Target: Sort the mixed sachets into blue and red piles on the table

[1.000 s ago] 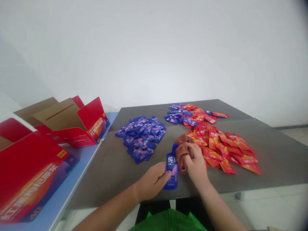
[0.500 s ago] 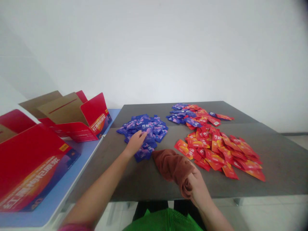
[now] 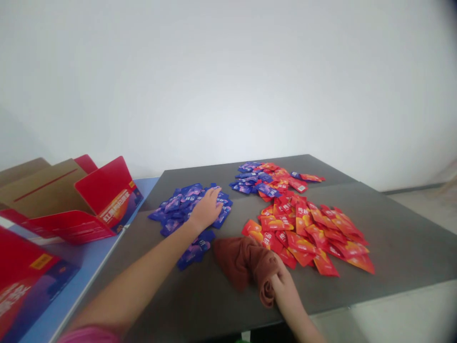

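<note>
My left hand lies over the pile of blue packets on the dark table, its fingers apart and resting on the packets. My right hand is closed on a bunched brown cloth near the table's front edge. The cloth lies just in front of a heap of red and orange packets. A few blue packets sit between my left forearm and the cloth.
Farther back lies a mixed group of blue and red packets. Open red cartons stand at the left on a blue surface. A pale wall rises behind the dark table.
The view has shifted, so the table and packets appear farther left and lower. My left hand has moved across the blue pile and its fingers have spread. My right hand still grips the cloth.
</note>
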